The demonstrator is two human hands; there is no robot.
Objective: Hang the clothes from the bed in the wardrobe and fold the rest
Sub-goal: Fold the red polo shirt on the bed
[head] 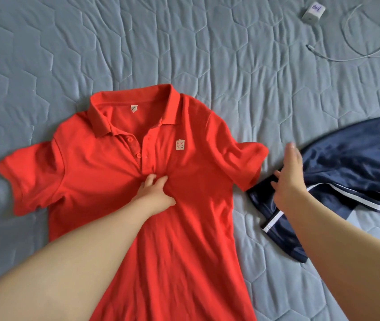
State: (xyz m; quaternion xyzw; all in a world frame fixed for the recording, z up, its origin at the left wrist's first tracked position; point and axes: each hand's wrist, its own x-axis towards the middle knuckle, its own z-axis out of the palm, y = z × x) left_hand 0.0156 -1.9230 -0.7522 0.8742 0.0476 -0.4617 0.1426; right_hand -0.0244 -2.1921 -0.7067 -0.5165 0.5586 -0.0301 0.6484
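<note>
Barely started: polo gripped, nothing hung or folded

Nearest the camera, both bare forearms reach out over the bed (45, 54). The hem end of the red polo shirt (105, 172) runs off the bottom edge of the view, so its lower part cannot be seen. The left hand (155, 191) sits mid-chest, just below the button placket. Its fingers are curled into the fabric and bunch a pinch of it, with creases radiating from the grip. The right hand (287, 179) is spread with fingers extended, above the near edge of the navy striped garment (358, 163) and just beside the polo's sleeve. It is motion-blurred, and whether it touches the cloth I cannot tell.

By my reading the task is at its start. The polo lies face up and flat, with sleeves out and collar away from the person. The navy piece is rumpled and unfolded beside it. No hanger or wardrobe is in view.

Room looks generous. Bare quilt surrounds the polo on the left and beyond the collar, enough for folding in place. The right is tighter, where sleeve and navy garment nearly meet. Farthest off, a white charger (313, 12) and its looped cable (367, 47) lie well apart from the clothes.
</note>
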